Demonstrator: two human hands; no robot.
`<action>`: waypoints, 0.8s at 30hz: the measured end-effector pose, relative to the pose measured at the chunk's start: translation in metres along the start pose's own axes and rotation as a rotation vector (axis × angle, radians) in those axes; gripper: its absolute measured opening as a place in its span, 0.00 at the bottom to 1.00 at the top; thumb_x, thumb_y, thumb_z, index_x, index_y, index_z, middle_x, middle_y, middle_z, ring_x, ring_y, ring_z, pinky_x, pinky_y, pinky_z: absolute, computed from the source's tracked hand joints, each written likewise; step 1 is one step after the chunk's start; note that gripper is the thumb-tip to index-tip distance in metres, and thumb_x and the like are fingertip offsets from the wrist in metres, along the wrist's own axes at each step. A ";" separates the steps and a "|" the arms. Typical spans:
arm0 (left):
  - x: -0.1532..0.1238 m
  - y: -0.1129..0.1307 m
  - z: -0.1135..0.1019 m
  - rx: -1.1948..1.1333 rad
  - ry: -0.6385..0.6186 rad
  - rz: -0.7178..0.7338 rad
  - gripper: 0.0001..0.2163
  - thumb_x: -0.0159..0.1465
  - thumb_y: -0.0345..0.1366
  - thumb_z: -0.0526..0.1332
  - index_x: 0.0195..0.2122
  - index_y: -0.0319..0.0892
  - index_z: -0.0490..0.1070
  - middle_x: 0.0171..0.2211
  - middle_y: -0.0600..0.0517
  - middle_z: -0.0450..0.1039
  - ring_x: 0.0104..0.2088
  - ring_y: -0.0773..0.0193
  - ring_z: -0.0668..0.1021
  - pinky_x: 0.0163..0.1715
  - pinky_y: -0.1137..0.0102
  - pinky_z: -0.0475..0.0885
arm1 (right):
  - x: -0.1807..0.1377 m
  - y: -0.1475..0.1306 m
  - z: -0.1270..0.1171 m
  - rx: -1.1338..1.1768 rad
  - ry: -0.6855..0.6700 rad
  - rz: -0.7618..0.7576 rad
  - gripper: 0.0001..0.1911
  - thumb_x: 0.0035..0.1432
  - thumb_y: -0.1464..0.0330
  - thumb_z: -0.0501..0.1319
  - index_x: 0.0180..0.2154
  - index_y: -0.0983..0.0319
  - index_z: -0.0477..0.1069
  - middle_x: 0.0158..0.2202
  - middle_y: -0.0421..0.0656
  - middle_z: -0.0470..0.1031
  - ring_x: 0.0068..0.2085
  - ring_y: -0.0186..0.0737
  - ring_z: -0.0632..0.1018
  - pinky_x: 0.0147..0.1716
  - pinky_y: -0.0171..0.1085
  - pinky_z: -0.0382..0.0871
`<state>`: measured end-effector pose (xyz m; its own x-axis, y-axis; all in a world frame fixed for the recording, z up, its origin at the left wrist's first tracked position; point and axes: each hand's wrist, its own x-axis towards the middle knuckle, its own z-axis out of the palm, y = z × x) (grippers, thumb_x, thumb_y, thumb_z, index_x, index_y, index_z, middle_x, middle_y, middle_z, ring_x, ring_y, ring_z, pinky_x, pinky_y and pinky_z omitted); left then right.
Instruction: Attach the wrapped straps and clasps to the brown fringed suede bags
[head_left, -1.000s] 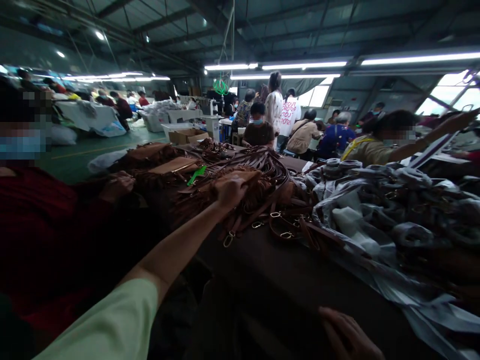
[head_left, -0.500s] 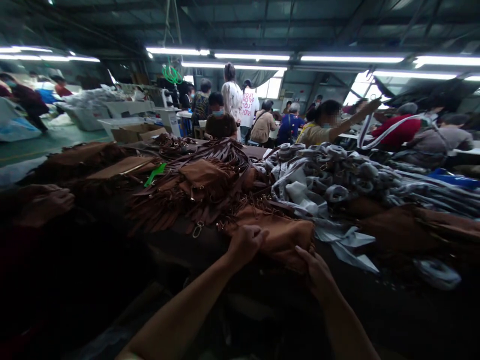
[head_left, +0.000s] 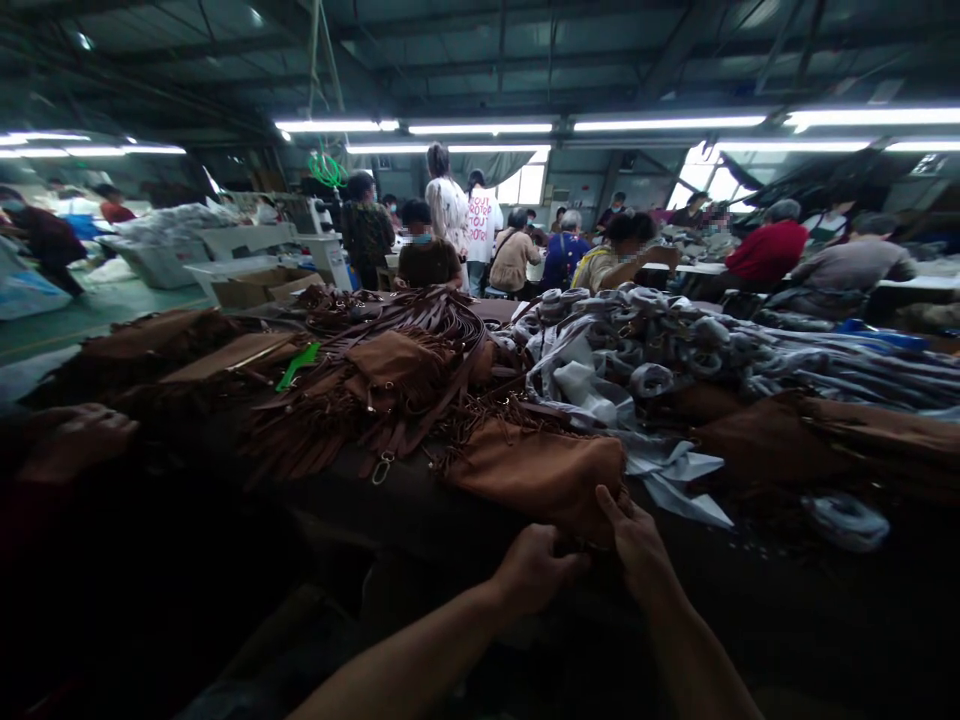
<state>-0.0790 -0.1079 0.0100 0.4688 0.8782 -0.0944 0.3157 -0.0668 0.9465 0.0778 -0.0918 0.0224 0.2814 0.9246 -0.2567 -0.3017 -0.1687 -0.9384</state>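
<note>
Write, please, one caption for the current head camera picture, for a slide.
Right hand on the right end of a brown bag, left hand near its front edge, plastic-wrapped bundles beyond.

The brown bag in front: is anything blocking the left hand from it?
Nothing visible: the left hand is at the near edge of the brown bag; the right hand touches its right end.

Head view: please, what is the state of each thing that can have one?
Brown leather-look fringed bag, lying
Right bare hand, gripping bag's end
Left bare hand, curled beside bag; grip unclear
Green plastic comb, lying unheld
Brown cardboard box, open
White tube lamps, lit
Whitish plastic-wrapped round coil, rolled up
</note>
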 end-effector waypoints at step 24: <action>-0.033 -0.029 -0.170 1.046 0.285 -0.216 0.11 0.63 0.44 0.56 0.33 0.44 0.75 0.34 0.50 0.76 0.37 0.59 0.77 0.34 0.70 0.65 | 0.051 -0.016 -0.035 -0.818 0.121 -0.177 0.16 0.43 0.55 0.61 0.23 0.63 0.73 0.24 0.46 0.77 0.28 0.44 0.77 0.27 0.37 0.66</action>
<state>-0.2435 -0.0544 0.0382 0.1547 0.9877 -0.0245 0.9729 -0.1480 0.1774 0.1290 -0.0541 0.0161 0.3721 0.9256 -0.0699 0.4976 -0.2624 -0.8268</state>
